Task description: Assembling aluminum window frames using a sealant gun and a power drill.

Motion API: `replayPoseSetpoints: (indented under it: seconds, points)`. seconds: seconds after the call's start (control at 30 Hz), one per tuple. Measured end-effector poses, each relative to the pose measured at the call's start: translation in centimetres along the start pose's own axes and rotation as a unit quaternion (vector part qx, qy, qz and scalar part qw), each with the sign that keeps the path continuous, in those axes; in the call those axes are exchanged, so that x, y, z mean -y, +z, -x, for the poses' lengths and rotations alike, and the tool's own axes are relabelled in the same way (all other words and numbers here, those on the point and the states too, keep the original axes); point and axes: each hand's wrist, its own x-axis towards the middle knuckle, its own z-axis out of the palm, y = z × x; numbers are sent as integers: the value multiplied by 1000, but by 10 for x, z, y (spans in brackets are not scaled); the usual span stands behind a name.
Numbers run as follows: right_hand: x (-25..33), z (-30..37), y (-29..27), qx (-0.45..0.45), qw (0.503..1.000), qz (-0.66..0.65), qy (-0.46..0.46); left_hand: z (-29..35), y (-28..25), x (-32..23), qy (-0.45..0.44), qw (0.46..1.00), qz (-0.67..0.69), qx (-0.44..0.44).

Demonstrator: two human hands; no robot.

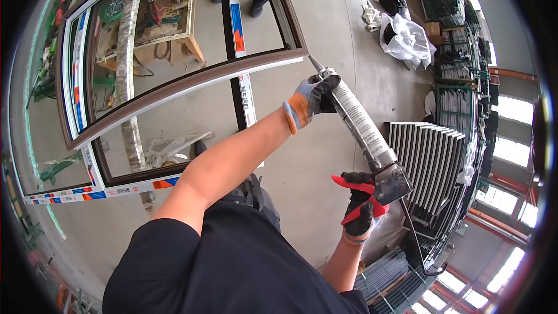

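"While both gloved hands are clamped on the tool, where does the caulking gun (372, 144) lie relative to them?"

"It extends diagonally between them, ahead and to the right of the torso. The left hand (315, 97) closes around the front end of the silver barrel, directly behind the nozzle (316, 64). The right hand (358, 200), set lower and well apart from the left, wraps the red handle levers (353, 184) at the rear."

"State the position of the nozzle."

"It points up and to the left, its tip at the lower right corner of a brown window frame (232, 68). Whether tip and frame touch cannot be told from this view."

"And the pull rod (414, 229)?"

"It runs back from the rear housing, to the right of the right hand, and ends in a hook."

"Identify the adjacent items."

"A wooden workbench (196, 50) shows through the frame opening. To the right of the gun stands a stack of pale and dark profiles (427, 166); farther forward, a white plastic bag (410, 40) lies on the floor (308, 160)."
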Motion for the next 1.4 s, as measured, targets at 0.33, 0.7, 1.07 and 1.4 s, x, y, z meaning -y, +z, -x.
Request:
replayPoseSetpoints:
  seconds: [0.33, 0.7, 1.07, 1.4]
  points:
    - [2, -33, 1, 27, 998, 50, 17, -18, -12, -7, 12, 999, 33, 22]
    - [20, -48, 7, 70, 995, 66, 28, -26, -19, -7, 8, 995, 89, 37]
    - [33, -53, 15, 83, 991, 96, 36, -27, -20, -9, 8, 993, 108, 53]
    - [34, -50, 17, 54, 994, 86, 45, -21, -16, -11, 8, 992, 115, 54]
